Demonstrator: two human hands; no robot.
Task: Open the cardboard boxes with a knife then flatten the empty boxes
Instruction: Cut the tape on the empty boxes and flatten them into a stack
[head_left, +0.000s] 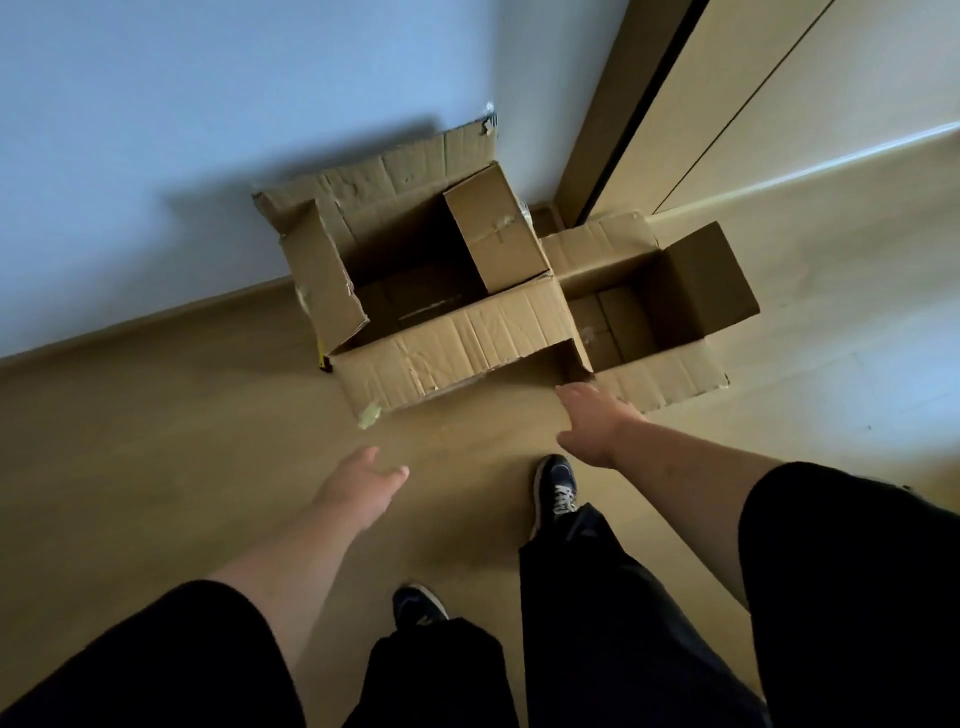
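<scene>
Two bare hands reach forward over the light brown wooden floor (182, 441), and both hold nothing. The left hand (361, 486) has its fingers straight and loose, spread a little, and it hangs above the bare floor, near the front flap of the large box but apart from it. The right hand (597, 423) is also spread wide with relaxed fingers; its fingertips are at the edge of the cardboard where the two boxes meet, and I cannot tell if they touch it. The large brown corrugated cardboard box (415, 291) stands on the floor against the pale blue-grey wall (208, 104), with all four top flaps turned outward; its front flap lies down toward the person, and pieces of torn tape stay on the flaps. Inside it I see only the dark bottom. The smaller brown cardboard box (649, 312) stands just beside it on the right, touching it, near the corner where the wall meets the beige door panel (831, 104). Its flaps are open too, and inside only the folded bottom flaps show. A small yellow and black object (325, 361), maybe the knife, lies on the floor at the left front corner of the large box, partly hidden under the flap. Two dark blue sneakers (556, 486) stand on the floor below the hands.
</scene>
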